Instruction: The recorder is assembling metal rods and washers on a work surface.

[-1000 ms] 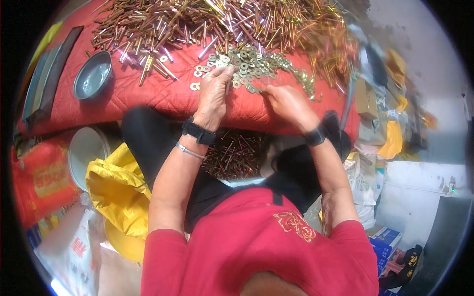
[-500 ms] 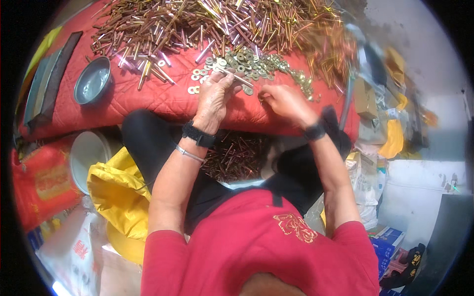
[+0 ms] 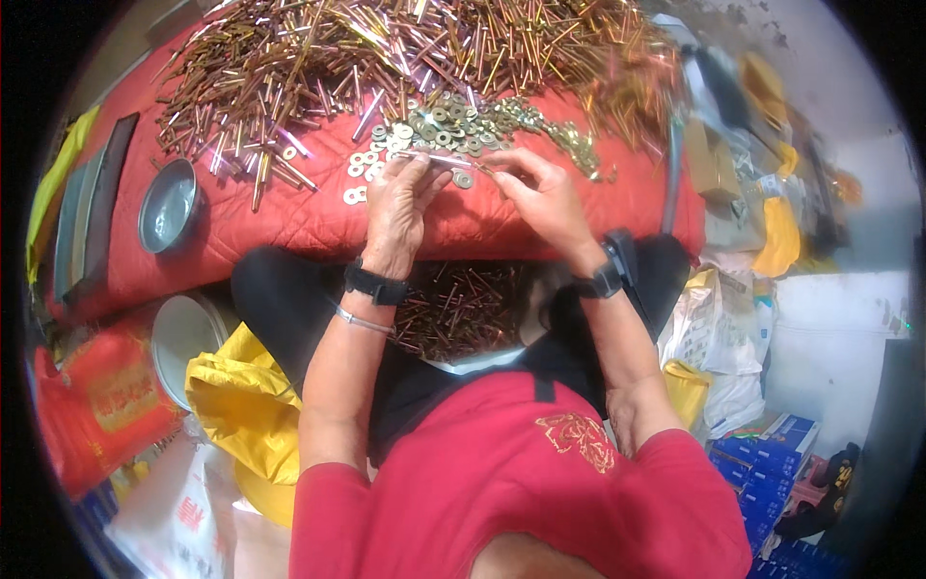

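A slim, shiny metal rod [image 3: 439,159] lies across the fingertips of my left hand [image 3: 395,217], which is closed on it. Its right end points toward my right hand [image 3: 548,198], whose thumb and fingers are pinched at that end. Something small and brassy shows at those fingertips, too small to name. Just beyond both hands, flat round washers [image 3: 361,162] lie scattered on the red quilted cloth [image 3: 318,217]. Small brass-coloured pieces, perhaps nuts [image 3: 569,137], spread out to the right of the washers.
A large heap of coppery metal rods [image 3: 405,48] covers the far side. At the left stands a grey metal bowl [image 3: 170,207]. More rods [image 3: 458,309] lie below the cloth's near edge, between my legs. Yellow cloth [image 3: 241,396] and blue boxes [image 3: 772,463] sit at the sides.
My right hand has moved up and left from the cloth's near edge to the rod's right end. The left hand, still holding the rod, sits slightly lower and further left in view.
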Action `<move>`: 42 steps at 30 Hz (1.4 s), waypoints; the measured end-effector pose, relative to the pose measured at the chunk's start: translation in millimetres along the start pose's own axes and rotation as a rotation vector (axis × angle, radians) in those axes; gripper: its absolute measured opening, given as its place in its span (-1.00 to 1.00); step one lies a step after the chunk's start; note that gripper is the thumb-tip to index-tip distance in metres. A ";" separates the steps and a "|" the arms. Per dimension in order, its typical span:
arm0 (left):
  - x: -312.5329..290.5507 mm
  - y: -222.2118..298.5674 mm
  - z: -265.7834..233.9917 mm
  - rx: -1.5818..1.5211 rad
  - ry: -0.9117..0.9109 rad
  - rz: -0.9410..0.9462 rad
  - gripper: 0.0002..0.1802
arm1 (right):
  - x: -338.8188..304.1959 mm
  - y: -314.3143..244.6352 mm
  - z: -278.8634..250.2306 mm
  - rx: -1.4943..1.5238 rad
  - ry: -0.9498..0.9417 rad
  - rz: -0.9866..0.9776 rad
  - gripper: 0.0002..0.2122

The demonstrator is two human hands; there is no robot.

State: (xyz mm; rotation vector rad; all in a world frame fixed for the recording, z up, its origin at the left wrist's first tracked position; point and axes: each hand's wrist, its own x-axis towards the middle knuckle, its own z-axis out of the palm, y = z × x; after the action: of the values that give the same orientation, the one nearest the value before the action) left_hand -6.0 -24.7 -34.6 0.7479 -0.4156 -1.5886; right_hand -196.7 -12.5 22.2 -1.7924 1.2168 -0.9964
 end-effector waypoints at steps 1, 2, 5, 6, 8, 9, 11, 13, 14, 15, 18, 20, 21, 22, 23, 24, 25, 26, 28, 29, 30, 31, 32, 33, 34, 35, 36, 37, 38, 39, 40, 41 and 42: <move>-0.6 -0.3 0.9 -0.007 0.005 0.011 -0.76 | 1.7 1.5 0.1 -0.009 0.018 -0.047 -0.81; -0.5 -0.1 1.9 -0.014 0.010 0.023 -0.77 | 2.7 2.7 0.3 -0.019 0.035 -0.095 -0.81; -0.1 3.2 0.9 -0.025 -0.002 0.038 -0.81 | 3.0 -1.5 3.8 0.034 -0.063 -0.008 -0.80; -0.6 4.4 2.9 -0.019 -0.005 0.032 -0.81 | 2.8 -0.7 2.9 0.025 -0.052 -0.004 -0.80; -1.8 6.5 6.9 -0.006 -0.011 0.020 -0.81 | 2.6 1.2 0.7 0.008 -0.030 0.003 -0.81; -1.8 5.8 5.5 -0.002 0.000 0.022 -0.81 | 2.8 -0.4 1.0 0.001 -0.022 0.002 -0.81; -1.4 3.1 1.5 0.007 0.020 0.024 -0.81 | 3.5 -3.5 1.5 -0.012 -0.007 0.000 -0.82; 0.0 2.4 -0.6 0.002 -0.004 0.020 -0.81 | 4.3 -3.1 1.2 0.013 -0.039 -0.002 -0.82; 0.7 2.3 -1.8 0.000 -0.016 0.018 -0.81 | 4.7 -2.8 1.4 0.026 -0.056 -0.003 -0.82; -0.1 2.1 0.2 0.004 -0.011 0.015 -0.81 | 4.4 -1.6 1.0 0.032 -0.059 -0.023 -0.81; -2.2 2.9 5.2 0.033 -0.004 0.007 -0.82 | 4.2 -0.8 0.3 0.019 -0.064 -0.080 -0.82; -3.3 4.9 7.3 0.074 -0.010 0.002 -0.83 | 5.8 -3.7 0.6 -0.030 -0.063 -0.109 -0.85; -2.9 3.4 7.2 0.099 -0.017 -0.006 -0.82 | 6.8 -3.8 3.4 -0.003 0.011 -0.082 -0.87; -3.3 0.9 5.4 0.124 -0.025 -0.013 -0.81 | 8.6 -3.8 10.4 0.023 0.086 -0.056 -0.89; -3.9 -1.8 4.2 0.148 -0.032 -0.020 -0.80 | 11.9 -3.7 17.7 0.050 0.160 -0.031 -0.91; -3.6 -4.3 5.0 0.176 -0.074 -0.110 -0.84 | 19.8 -5.0 23.1 -0.071 0.319 -0.228 -0.94; -11.2 -11.1 12.9 0.140 -0.066 -0.144 -0.88 | 21.1 -14.6 30.8 0.018 0.419 -0.177 -0.91; -12.3 -11.7 17.3 0.103 -0.036 -0.139 -0.87 | 25.1 -9.9 35.1 0.032 0.461 -0.204 -0.90; -14.4 -11.7 21.0 0.081 -0.003 -0.118 -0.87 | 26.6 -0.6 36.2 0.179 0.444 -0.147 -0.86; -14.6 -11.9 22.1 0.098 -0.005 -0.104 -0.87 | 26.5 4.2 34.7 0.311 0.387 -0.064 -0.82; -16.0 -12.6 19.9 0.110 0.005 -0.088 -0.87 | 26.5 2.2 35.5 0.443 0.317 0.026 -0.79; -11.4 -15.4 14.1 0.049 -0.021 -0.100 -0.87 | 28.3 0.1 38.3 0.319 0.319 -0.034 -0.77; -2.4 -19.3 5.9 -0.012 -0.046 -0.110 -0.88 | 31.2 -2.3 43.0 0.194 0.320 -0.095 -0.76; 2.3 -16.9 8.5 -0.068 -0.075 -0.122 -0.88 | 34.1 -7.8 45.0 0.072 0.326 -0.156 -0.74; 4.5 -14.1 9.8 -0.085 -0.047 -0.127 -0.86 | 32.5 -13.8 46.3 -0.032 0.305 -0.240 -0.71; 4.7 -11.6 10.6 -0.079 -0.056 -0.063 -0.85 | 34.8 -10.6 47.8 0.073 0.302 -0.203 -0.73; 1.3 -4.8 22.2 -0.062 -0.075 -0.008 -0.84 | 37.4 -4.7 47.6 0.180 0.315 -0.161 -0.75; -1.4 -1.8 31.2 -0.046 -0.094 0.046 -0.83 | 40.7 3.0 47.6 0.287 0.327 -0.121 -0.76; -4.9 -5.0 38.3 0.083 -0.097 0.102 -0.79 | 40.7 12.3 36.8 0.121 0.338 -0.111 -0.76; -8.3 -11.4 40.2 0.178 -0.119 0.153 -0.78 | 40.5 23.8 34.2 0.094 0.360 -0.109 -0.75; -11.3 -19.0 35.7 0.291 -0.129 0.144 -0.79 | 38.7 34.3 35.7 0.070 0.377 -0.111 -0.75; -14.3 -27.1 32.1 0.404 -0.140 0.133 -0.79 | 34.4 44.6 34.6 0.046 0.395 -0.111 -0.74; -17.0 -33.5 34.5 0.347 -0.142 0.186 -0.82 | 28.2 43.6 27.6 0.011 0.316 -0.152 -0.72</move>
State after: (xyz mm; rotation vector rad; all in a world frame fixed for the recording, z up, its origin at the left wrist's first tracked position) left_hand -53.7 -7.8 -27.7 0.8328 -0.8558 -1.4140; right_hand -181.5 -47.2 -22.7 -1.7849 1.2709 -1.4134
